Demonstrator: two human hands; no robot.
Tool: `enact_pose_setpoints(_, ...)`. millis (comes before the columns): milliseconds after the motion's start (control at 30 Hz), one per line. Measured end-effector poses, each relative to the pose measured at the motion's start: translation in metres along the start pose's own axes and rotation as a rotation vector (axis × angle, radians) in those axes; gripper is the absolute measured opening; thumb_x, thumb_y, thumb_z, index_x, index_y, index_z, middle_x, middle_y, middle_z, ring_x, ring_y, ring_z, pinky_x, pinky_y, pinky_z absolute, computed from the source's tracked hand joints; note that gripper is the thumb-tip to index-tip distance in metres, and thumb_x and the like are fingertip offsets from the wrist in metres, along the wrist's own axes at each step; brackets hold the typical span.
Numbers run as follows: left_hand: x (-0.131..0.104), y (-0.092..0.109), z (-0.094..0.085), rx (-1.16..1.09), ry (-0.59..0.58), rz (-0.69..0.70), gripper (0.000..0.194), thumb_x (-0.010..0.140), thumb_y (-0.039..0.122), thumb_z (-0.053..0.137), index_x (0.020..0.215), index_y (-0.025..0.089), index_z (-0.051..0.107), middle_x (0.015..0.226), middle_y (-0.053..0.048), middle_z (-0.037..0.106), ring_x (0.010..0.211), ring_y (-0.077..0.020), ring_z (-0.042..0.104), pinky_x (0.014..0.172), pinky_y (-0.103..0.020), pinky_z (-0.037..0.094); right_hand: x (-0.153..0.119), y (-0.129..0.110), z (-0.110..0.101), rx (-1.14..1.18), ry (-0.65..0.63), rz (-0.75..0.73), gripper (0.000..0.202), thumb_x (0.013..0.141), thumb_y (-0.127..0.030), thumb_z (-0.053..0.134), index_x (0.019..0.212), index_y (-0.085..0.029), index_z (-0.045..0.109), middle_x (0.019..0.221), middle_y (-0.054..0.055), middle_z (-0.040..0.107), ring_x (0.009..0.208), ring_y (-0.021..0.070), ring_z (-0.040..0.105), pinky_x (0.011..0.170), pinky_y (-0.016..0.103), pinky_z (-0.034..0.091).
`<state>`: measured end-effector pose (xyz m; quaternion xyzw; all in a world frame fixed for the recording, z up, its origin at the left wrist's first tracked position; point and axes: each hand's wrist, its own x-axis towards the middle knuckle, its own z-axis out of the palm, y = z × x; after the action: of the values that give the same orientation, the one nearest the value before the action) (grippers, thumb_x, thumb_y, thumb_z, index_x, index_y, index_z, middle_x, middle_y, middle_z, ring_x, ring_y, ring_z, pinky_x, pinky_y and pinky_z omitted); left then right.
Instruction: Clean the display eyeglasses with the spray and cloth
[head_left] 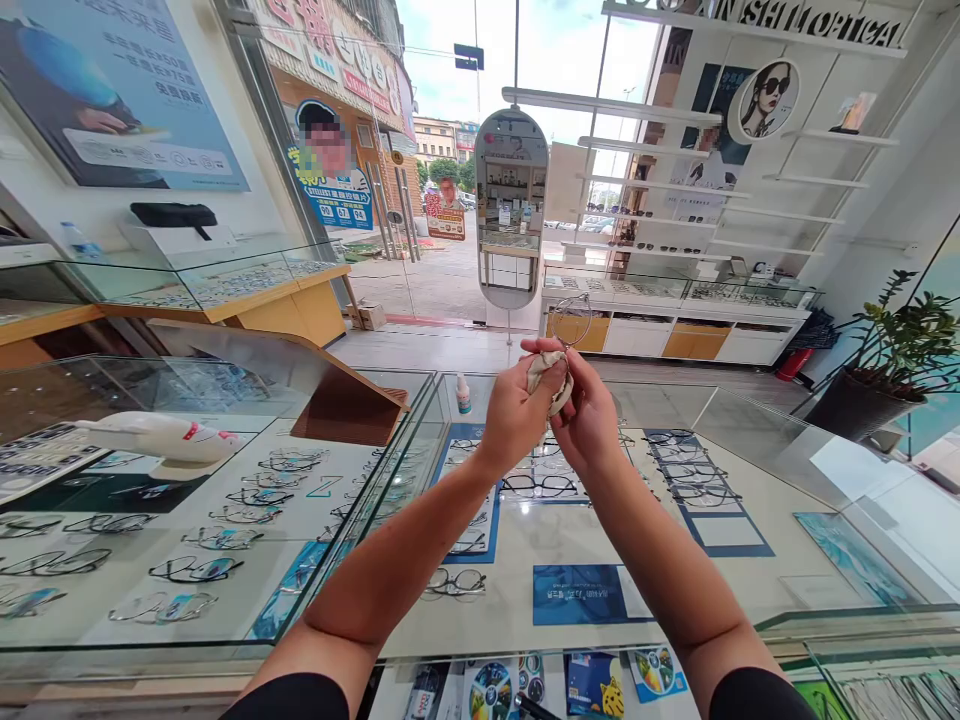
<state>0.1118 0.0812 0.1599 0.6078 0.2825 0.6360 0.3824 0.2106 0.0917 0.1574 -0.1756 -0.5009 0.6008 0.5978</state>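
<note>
Both hands meet over the glass display counter (517, 540), arms stretched forward. My left hand (512, 415) is closed on a crumpled pale cloth (547, 372), the thumb pressing into it. My right hand (590, 415) is closed around a pair of thin-rimmed eyeglasses (572, 320); one round lens stands up above the fingers. The other lens seems wrapped in the cloth, and the fingers hide most of the frame. A small white spray bottle (463, 394) stands on the glass left of my hands.
Rows of eyeglasses (694, 470) lie inside the counter. Left are a brown slanted stand (349, 400) and a white bottle-shaped object (169, 435). Beyond stand an oval mirror (513, 205), wall shelves (667, 185) and a potted plant (874, 400). Leaflets (491, 690) lie below the near edge.
</note>
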Motion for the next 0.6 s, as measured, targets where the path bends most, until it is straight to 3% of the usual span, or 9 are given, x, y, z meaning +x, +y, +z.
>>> enact_pose_setpoints(67, 0.001, 0.000, -0.001, -0.029, 0.007, -0.006, 0.062, 0.097, 0.078, 0.071, 0.077, 0.020, 0.065, 0.055, 0.001, 0.061, 0.049, -0.0127, 0.056, 0.049, -0.026, 0.046, 0.000, 0.000, 0.000, 0.005, 0.012, -0.019, 0.041, 0.099, -0.059, 0.066, 0.113, -0.025, 0.082, 0.072, -0.003, 0.068, 0.047, 0.0101, 0.026, 0.043, 0.029, 0.029)
enact_pose_setpoints(100, 0.002, 0.000, -0.003, -0.043, 0.003, -0.008, 0.063, 0.097, 0.079, 0.070, 0.078, 0.019, 0.066, 0.057, 0.001, 0.062, 0.053, -0.0134, 0.059, 0.052, -0.026, 0.048, 0.001, 0.000, 0.000, 0.010, 0.030, -0.045, 0.039, 0.097, -0.058, 0.069, 0.112, -0.024, 0.082, 0.074, -0.002, 0.070, 0.049, 0.0109, 0.036, 0.047, 0.029, 0.037)
enact_pose_setpoints(200, 0.006, 0.002, -0.010, -0.055, 0.003, 0.004, 0.062, 0.095, 0.079, 0.073, 0.087, 0.018, 0.074, 0.072, -0.002, 0.071, 0.073, -0.0165, 0.069, 0.068, -0.026, 0.056, 0.003, -0.007, -0.004, -0.017, 0.075, -0.156, 0.036, 0.097, -0.057, 0.070, 0.112, -0.026, 0.081, 0.110, 0.005, 0.083, 0.084, 0.0188, 0.069, 0.077, 0.034, 0.057)
enact_pose_setpoints(267, 0.009, 0.003, -0.018, -0.046, 0.019, -0.003, 0.058, 0.097, 0.076, 0.073, 0.095, 0.018, 0.077, 0.080, -0.004, 0.074, 0.079, -0.0176, 0.070, 0.072, -0.028, 0.057, 0.005, -0.016, -0.010, -0.037, 0.114, -0.226, 0.034, 0.100, -0.057, 0.066, 0.110, -0.028, 0.081, 0.127, 0.007, 0.082, 0.110, 0.0230, 0.073, 0.094, 0.038, 0.058)
enact_pose_setpoints(333, 0.013, 0.005, -0.028, -0.026, 0.031, -0.012, 0.054, 0.100, 0.073, 0.071, 0.104, 0.020, 0.078, 0.081, -0.004, 0.073, 0.075, -0.0172, 0.067, 0.066, -0.028, 0.056, 0.007, -0.025, -0.018, -0.056, 0.143, -0.264, 0.030, 0.101, -0.055, 0.064, 0.105, -0.030, 0.080, 0.126, 0.006, 0.082, 0.119, 0.0239, 0.073, 0.103, 0.041, 0.057)
enact_pose_setpoints(467, 0.021, 0.013, -0.048, 0.086, 0.099, 0.074, 0.043, 0.102, 0.065, 0.071, 0.116, 0.025, 0.076, 0.073, 0.001, 0.059, 0.057, -0.0118, 0.046, 0.049, -0.025, 0.038, 0.007, -0.040, -0.029, -0.084, 0.091, -0.200, 0.030, 0.099, -0.052, 0.064, 0.091, -0.027, 0.080, 0.097, 0.006, 0.080, 0.101, 0.0228, 0.074, 0.096, 0.040, 0.056)
enact_pose_setpoints(533, 0.022, 0.020, -0.055, 0.165, 0.102, 0.143, 0.039, 0.102, 0.063, 0.072, 0.103, 0.024, 0.075, 0.066, 0.004, 0.046, 0.053, -0.0103, 0.034, 0.046, -0.026, 0.026, 0.005, -0.045, -0.030, -0.113, 0.025, -0.150, 0.034, 0.097, -0.053, 0.066, 0.085, -0.025, 0.080, 0.087, 0.006, 0.075, 0.089, 0.0214, 0.071, 0.089, 0.039, 0.055)
enact_pose_setpoints(600, 0.022, 0.026, -0.059, 0.241, 0.068, 0.221, 0.049, 0.101, 0.064, 0.072, 0.076, 0.022, 0.064, 0.062, 0.004, 0.036, 0.053, -0.0104, 0.028, 0.047, -0.029, 0.023, 0.003, -0.050, -0.029, -0.162, -0.030, -0.106, 0.039, 0.095, -0.057, 0.069, 0.077, -0.023, 0.078, 0.081, 0.005, 0.070, 0.080, 0.0200, 0.066, 0.085, 0.039, 0.055)
